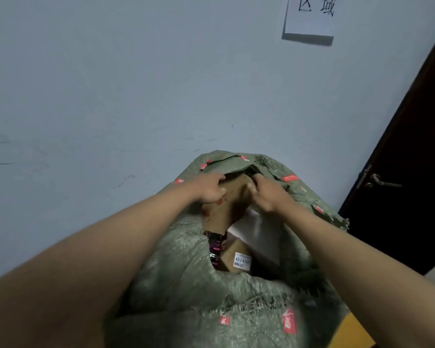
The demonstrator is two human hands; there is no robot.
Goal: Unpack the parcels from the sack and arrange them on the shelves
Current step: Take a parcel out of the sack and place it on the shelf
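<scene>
A green woven sack (186,267) with red marks stands open against the wall. Both my hands reach into its far side. My left hand (210,188) and my right hand (265,193) grip the top of a brown cardboard parcel (226,207) with red print. Lower in the sack lie a white parcel (259,234), a small brown box (232,254) with a white label and a dark packet (215,247) with pink print. No shelves are in sight.
A pale blue wall (136,84) rises right behind the sack, with a paper sign (312,13) pinned high up. A dark door (412,172) with a metal handle (379,182) stands at the right. Something yellow (349,332) shows at the bottom right.
</scene>
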